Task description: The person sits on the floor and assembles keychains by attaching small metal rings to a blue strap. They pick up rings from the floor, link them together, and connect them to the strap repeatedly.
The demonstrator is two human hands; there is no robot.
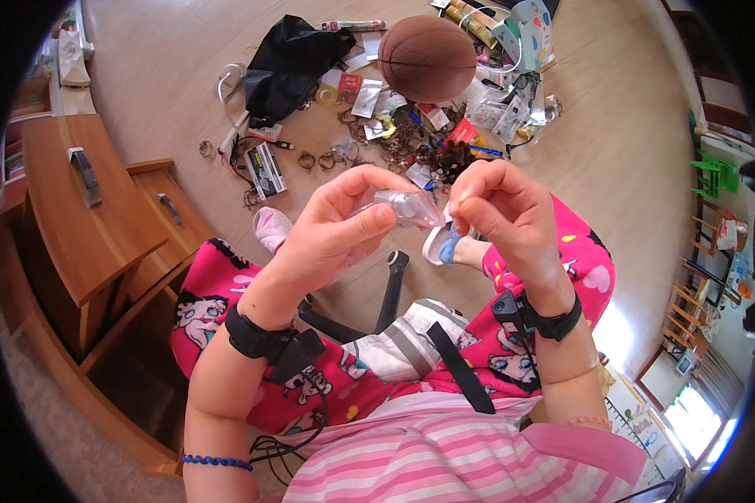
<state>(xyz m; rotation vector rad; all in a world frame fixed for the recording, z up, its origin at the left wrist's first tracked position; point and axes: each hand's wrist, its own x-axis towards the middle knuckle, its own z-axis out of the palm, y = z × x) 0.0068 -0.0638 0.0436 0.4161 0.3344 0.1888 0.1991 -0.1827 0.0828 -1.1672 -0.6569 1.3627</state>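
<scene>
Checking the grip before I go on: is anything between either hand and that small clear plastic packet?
Nothing visible. The left hand pinches the clear plastic packet directly, and the right hand grips its other end. The clutter and brown ball lie on the floor beyond.

A big brown ball (427, 57) sits on the wooden floor (612, 142) beside a black bag (287, 63) and a messy pile of small packets (445, 126). A wooden desk (75, 210) stands on the left.

clear packet (407, 205) part-hidden by fingers (369, 220), floor clutter (411, 126) too small
</scene>
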